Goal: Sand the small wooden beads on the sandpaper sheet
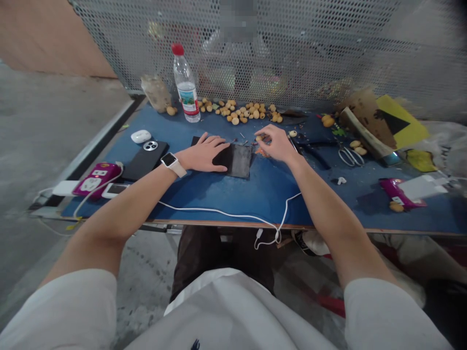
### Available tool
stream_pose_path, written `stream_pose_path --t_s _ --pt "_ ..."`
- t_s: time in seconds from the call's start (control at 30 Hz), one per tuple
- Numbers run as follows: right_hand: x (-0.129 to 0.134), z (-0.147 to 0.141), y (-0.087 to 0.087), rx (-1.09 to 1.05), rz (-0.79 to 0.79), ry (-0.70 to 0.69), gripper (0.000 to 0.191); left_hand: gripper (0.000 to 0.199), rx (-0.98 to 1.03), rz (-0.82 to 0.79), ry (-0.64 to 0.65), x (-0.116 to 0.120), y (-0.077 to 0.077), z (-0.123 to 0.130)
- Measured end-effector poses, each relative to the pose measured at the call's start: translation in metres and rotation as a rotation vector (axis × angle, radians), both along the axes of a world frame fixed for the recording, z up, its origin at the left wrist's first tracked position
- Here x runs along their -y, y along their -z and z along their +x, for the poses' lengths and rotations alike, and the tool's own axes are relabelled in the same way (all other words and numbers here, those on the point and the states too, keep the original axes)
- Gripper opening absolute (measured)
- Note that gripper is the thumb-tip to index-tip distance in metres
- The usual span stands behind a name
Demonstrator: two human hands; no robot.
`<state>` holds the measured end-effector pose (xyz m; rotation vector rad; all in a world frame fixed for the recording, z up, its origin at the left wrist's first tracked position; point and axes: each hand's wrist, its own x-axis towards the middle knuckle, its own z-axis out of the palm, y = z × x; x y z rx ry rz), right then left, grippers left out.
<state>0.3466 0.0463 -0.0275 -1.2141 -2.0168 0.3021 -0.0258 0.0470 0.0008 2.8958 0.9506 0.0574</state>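
Observation:
My left hand [208, 154] lies flat with spread fingers on a flat dark slab [240, 161]; its palm covers the slab's left part. Just right of the slab, my right hand [274, 142] has its thumb and forefinger curled around a small round tan fruit [259, 138], which looks like a longan. Orange scraps [261, 152] lie under those fingertips. Beyond both hands, a row of similar longans [235, 111] runs along the back of the blue table [219, 194]. Dark-handled pliers [318, 154] rest beside my right wrist.
A water bottle [188, 97] stands at the back left. A black phone [146, 158], earbud case [140, 136] and purple power socket [97, 181] lie left. Scissors [350, 156], an earbud [341, 181] and another purple socket [401, 193] lie right. A white cable [219, 211] crosses the front edge.

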Motion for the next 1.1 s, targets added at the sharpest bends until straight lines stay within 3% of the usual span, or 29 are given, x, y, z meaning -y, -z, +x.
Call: stream_pose_path --t_s 0.33,0.67,1.1 --pt "0.005 -0.007 -0.004 -0.148 -0.076 0.007 0.037 0.11 0.021 0.042 -0.008 0.003 0.002 0.002" --pt "0.011 -0.015 -0.009 -0.137 -0.126 -0.056 0.04 0.117 -0.018 0.086 -0.092 0.022 -0.003 0.012" --pt "0.014 -0.017 -0.008 -0.103 -0.119 -0.029 0.038 0.129 -0.031 0.068 -0.12 0.03 -0.009 0.015"
